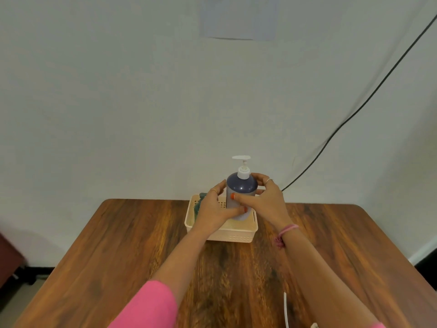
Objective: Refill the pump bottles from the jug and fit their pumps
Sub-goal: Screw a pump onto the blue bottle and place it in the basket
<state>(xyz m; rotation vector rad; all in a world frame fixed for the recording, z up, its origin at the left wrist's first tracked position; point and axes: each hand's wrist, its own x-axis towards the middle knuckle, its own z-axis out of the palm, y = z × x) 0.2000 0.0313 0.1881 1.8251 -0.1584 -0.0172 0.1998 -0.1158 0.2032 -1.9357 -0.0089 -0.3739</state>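
Cream plastic, perforated along its walls, forms the basket (238,234) that sits at the middle of the desk's (118,245) far edge, close to the pale wall (118,91). Both hands hold a pump bottle (241,185) upright in or just over it; whether its base touches the basket floor is hidden by the fingers and the near wall. The bottle is a smooth rounded cylinder, dark blue-grey and glossy at the shoulder, with a white pump (242,165) fitted on top, nozzle head flat and pointing sideways. The left hand (214,210) curls round the bottle's left side, thumb across the front low down. The right hand (266,202) wraps the right side, thumb laid on the front and fingers bent behind the shoulder. Behind the left hand a dark green object (198,204) stands in the basket's left end, mostly covered and hard to identify. The desk is brown wood-grain laminate with rounded far corners. A white tube-like thing (286,308) is cut off at the bottom edge. A black cable (354,114) runs diagonally down the wall, and a paper sheet (236,20), cut off at the top, hangs there.
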